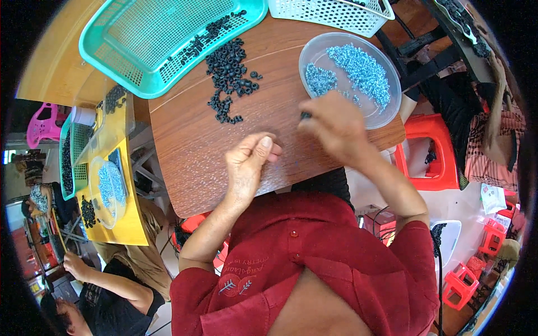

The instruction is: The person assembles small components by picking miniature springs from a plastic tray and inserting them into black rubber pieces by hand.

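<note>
My right hand (339, 123), slightly blurred, is closed at the near left rim of a clear round tub (396, 103). A small black piece (305, 115) shows at its fingertips. Shiny light-blue small parts (364, 73) lie in that tub in two heaps. Lower and to the left, my left hand (246, 165) is held over the table with fingers curled and thumb pressed against them; what it may hold is hidden. Beyond it, a pile of small black ring-like pieces (227, 67) spreads over the brown wooden table (190, 151).
A turquoise mesh basket (120, 73) with more black pieces stands at the far left, and a white perforated basket (330, 15) at the far edge. Red stools (434, 148) are at the right. Another person (120, 291) sits by a yellow table (131, 224) on the left.
</note>
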A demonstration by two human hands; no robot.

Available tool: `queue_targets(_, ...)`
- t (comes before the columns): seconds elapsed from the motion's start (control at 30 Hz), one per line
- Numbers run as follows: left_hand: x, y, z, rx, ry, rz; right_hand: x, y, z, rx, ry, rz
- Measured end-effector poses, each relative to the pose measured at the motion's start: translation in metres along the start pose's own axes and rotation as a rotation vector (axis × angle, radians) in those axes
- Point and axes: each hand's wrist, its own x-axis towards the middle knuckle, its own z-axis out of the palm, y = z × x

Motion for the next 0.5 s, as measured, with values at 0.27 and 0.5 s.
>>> queue_targets(0.27, 0.050, 0.018, -0.033, 0.507, 0.275, 0.283, 0.135, 0.052, -0.068, -0.306, 0.230, 0.171)
queue_targets(0.5, 0.106, 0.033, -0.033, 0.961, 0.288, 0.535, 0.187, 0.179, -0.072, -0.834, 0.020, 0.272)
